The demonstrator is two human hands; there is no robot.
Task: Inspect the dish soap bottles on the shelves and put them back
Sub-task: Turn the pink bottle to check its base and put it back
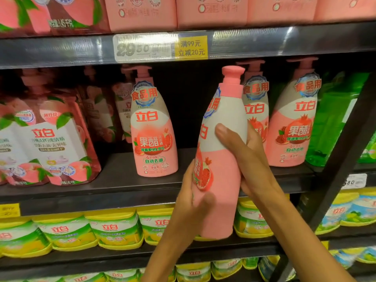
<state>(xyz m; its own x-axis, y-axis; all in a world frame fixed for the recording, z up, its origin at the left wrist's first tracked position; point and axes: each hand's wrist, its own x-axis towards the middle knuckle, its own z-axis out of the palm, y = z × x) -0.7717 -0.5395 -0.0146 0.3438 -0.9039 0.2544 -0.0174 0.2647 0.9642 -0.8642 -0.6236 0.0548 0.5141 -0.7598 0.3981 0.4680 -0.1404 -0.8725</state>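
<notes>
Dark metal shelving (126, 180) ran across the view, with a black upright (343, 165) slanting down the right side. A white price tag (143, 47) reading 29-something sat on the upper shelf edge, touching a yellow promo label (191, 47) on its right. Pink cartons (211, 11) lined the top shelf. Peach-printed refill pouches (46, 143) leaned at mid-shelf left. Green translucent packs (333, 121) stood at far right. Below, yellow-and-green tubs (67, 233) were stacked in rows; blue-and-yellow tubs (358, 210) lay beyond the upright. A small yellow tag (9, 210) and a blurred white tag (355, 181) marked the lower edges.
</notes>
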